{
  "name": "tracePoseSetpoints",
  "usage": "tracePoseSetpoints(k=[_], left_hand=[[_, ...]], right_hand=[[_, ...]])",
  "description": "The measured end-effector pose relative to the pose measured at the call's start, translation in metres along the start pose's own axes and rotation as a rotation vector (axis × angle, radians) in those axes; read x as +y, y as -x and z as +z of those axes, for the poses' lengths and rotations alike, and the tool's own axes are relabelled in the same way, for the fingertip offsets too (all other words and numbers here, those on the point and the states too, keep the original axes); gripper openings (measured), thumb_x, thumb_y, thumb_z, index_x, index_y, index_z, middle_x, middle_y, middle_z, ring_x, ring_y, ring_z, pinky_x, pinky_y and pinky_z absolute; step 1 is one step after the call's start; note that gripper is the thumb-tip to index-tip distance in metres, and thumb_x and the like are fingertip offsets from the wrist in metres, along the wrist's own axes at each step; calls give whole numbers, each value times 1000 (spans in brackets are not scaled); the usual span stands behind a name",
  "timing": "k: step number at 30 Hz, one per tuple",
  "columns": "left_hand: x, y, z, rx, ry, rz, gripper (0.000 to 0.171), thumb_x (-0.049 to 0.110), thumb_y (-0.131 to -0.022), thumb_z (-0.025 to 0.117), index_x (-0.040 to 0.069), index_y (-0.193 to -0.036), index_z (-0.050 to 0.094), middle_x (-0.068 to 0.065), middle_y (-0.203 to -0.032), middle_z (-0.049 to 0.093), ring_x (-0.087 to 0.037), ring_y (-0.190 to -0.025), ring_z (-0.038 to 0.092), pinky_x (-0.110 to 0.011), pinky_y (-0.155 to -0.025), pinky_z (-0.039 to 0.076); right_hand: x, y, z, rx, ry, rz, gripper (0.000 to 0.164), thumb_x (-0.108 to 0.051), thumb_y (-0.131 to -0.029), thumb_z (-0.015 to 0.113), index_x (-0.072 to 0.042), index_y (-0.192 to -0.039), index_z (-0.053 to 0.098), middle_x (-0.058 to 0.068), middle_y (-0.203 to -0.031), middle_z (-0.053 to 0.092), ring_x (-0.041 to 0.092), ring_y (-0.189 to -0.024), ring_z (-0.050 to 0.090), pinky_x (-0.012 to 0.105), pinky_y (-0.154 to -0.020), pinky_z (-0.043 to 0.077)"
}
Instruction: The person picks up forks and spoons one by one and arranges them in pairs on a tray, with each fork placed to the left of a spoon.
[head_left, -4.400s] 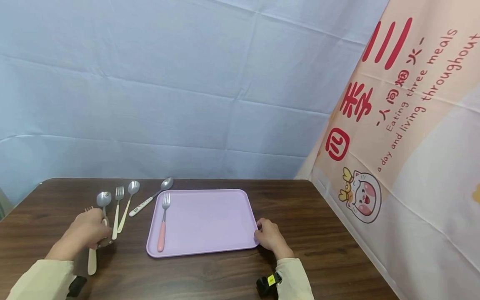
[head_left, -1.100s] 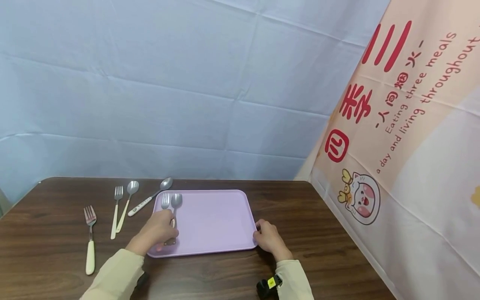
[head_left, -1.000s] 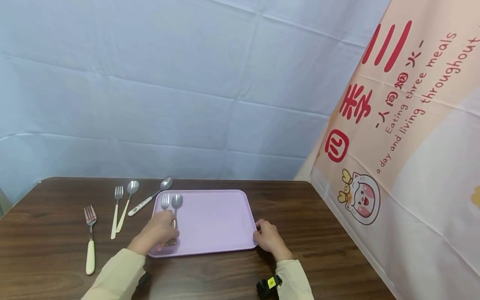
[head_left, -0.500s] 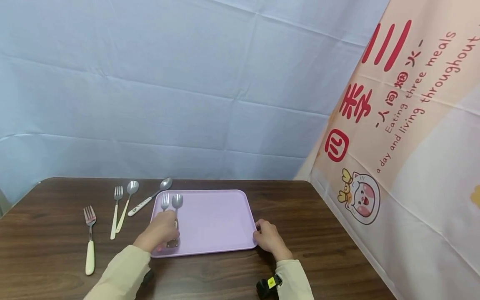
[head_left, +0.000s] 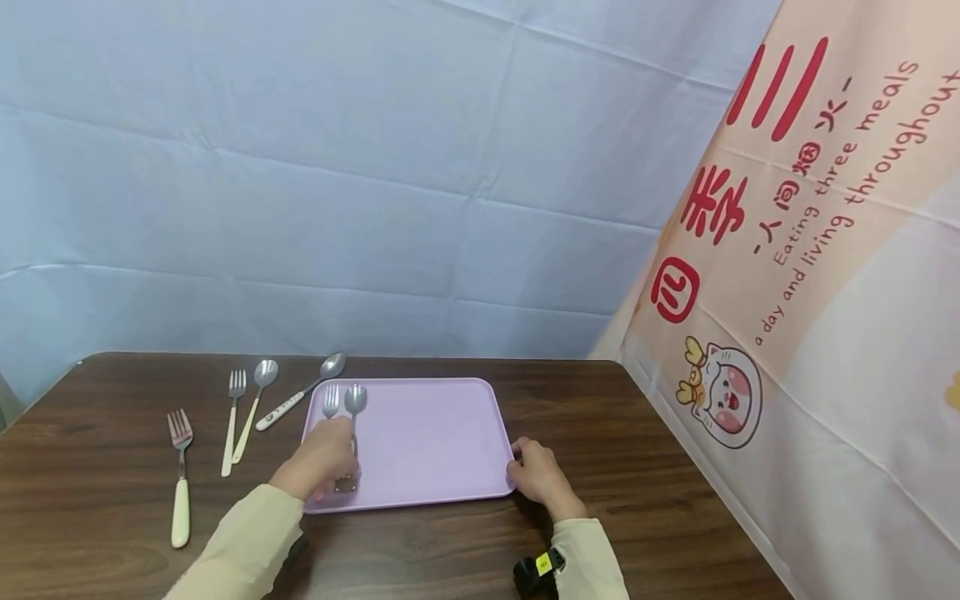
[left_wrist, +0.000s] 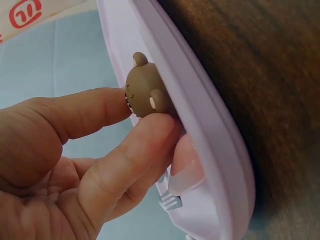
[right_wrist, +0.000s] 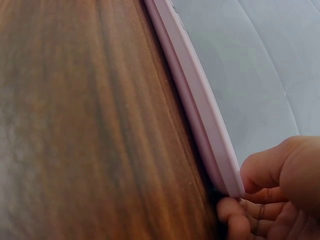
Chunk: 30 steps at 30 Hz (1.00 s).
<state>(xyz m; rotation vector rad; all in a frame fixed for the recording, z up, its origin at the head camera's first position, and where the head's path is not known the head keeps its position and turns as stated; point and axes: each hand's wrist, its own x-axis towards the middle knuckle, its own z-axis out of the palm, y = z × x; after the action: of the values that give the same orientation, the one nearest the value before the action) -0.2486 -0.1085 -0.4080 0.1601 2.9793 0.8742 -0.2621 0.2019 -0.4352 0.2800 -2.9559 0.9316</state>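
In the head view my left hand is over the left part of the lilac tray, pinching a spoon. The left wrist view shows its brown bear-shaped handle end between thumb and fingers, close to the tray's rim. A fork lies alongside the spoon, its pink handle mostly hidden behind my left hand. My right hand grips the tray's right edge near the front corner, with the thumb at the rim and fingers curled beneath.
Left of the tray on the brown table lie a cream-handled fork, a slimmer fork, a spoon and a spoon with a patterned white handle. Blue cloth hangs behind; a printed cloth borders the right.
The left hand has carried the spoon from the table's left side onto the tray, beside the pink fork. Over the last second it shifted slightly right. The right hand stays at the tray's edge.
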Motion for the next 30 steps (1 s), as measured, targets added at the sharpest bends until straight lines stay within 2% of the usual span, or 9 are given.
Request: tracePoseSetpoints(k=[7, 14, 17, 22, 25, 30], left_hand=[[0, 2, -1, -2, 3, -10, 20, -5, -62, 65, 2, -67, 47, -8, -56, 49, -14, -30, 48, -26, -32, 42], [3, 7, -3, 32, -18, 17, 17, -1, -64, 65, 3, -66, 48, -6, -59, 48, -14, -37, 49, -25, -38, 43], [6, 9, -5, 27, -13, 13, 16, 1, -66, 65, 3, -66, 49, -6, -58, 48, -16, -38, 50, -26, -38, 44], [9, 7, -9, 34, -69, 97, 20, 6, -65, 67, 4, -69, 47, -4, -60, 46, -18, -50, 50, -31, -46, 45], [11, 6, -12, 32, -152, 164, 23, 11, -64, 70, 2, -80, 56, -6, -70, 54, -21, -62, 51, -36, -54, 45], [11, 7, -16, 28, -294, 229, 50, 26, -63, 75, 6, -106, 64, -11, -93, 61, -22, -74, 56, -42, -57, 48]], right_hand=[[-2, 0, 0, 2, 7, -12, 19, 1, -77, 55, 7, -95, 58, 9, -75, 57, 20, -68, 52, 35, -61, 46], [-2, 0, 0, -7, -7, 1, 19, 1, -79, 55, 7, -97, 58, 9, -75, 58, 20, -67, 53, 34, -60, 46], [-1, 0, 0, -5, -8, 6, 18, 0, -78, 55, 7, -95, 58, 8, -74, 58, 19, -67, 54, 34, -59, 47], [1, -1, 1, 6, 2, -8, 16, 1, -77, 55, 6, -93, 58, 8, -73, 58, 20, -67, 54, 35, -60, 47], [3, -1, 2, 13, 7, -12, 17, 0, -77, 55, 6, -92, 58, 8, -73, 58, 21, -68, 54, 36, -61, 47], [5, -2, 2, 13, 9, -7, 17, 0, -77, 56, 6, -93, 58, 8, -73, 58, 20, -68, 54, 36, -61, 47]])
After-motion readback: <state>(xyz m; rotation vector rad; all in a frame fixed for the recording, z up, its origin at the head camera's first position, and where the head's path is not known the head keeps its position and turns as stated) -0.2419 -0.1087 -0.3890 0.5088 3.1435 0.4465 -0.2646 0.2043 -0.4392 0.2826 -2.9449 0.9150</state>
